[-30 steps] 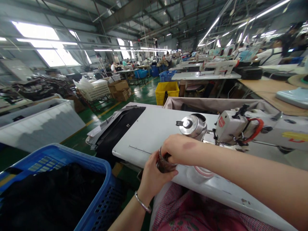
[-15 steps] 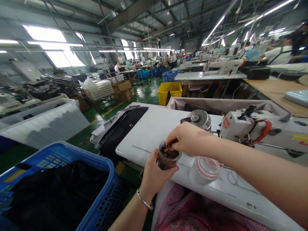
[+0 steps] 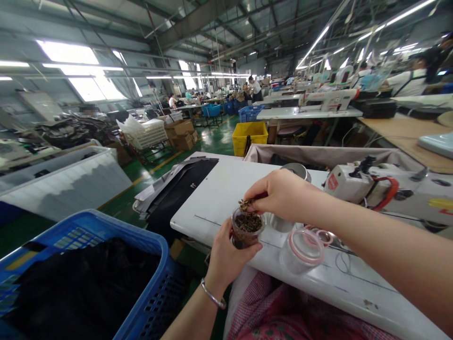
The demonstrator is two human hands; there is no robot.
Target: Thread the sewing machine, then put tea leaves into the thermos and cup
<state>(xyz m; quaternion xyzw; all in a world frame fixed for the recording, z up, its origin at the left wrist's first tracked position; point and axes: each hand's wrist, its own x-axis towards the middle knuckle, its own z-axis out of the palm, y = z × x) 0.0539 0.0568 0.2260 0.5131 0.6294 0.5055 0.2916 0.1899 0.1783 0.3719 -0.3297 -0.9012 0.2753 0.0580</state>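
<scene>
Left hand (image 3: 226,257): clasped round the jar (image 3: 247,230) at the tabletop (image 3: 226,189) edge.
Right hand (image 3: 279,193): a pinch of dried bits (image 3: 245,204) is held just above the jar.
Lid (image 3: 302,249): laid on the tabletop beside the jar.

My right hand (image 3: 279,193) hides most of the steel cup (image 3: 300,171) behind it. My left hand (image 3: 226,257) covers the jar's (image 3: 247,230) near side. Blue crate (image 3: 106,264) cut off at the near left edge. Far workers too small to tell apart.

Garment factory hall, rows of sewing machines (image 3: 327,99), fabric-filled crates (image 3: 248,133), workers at tables (image 3: 306,112)
</scene>
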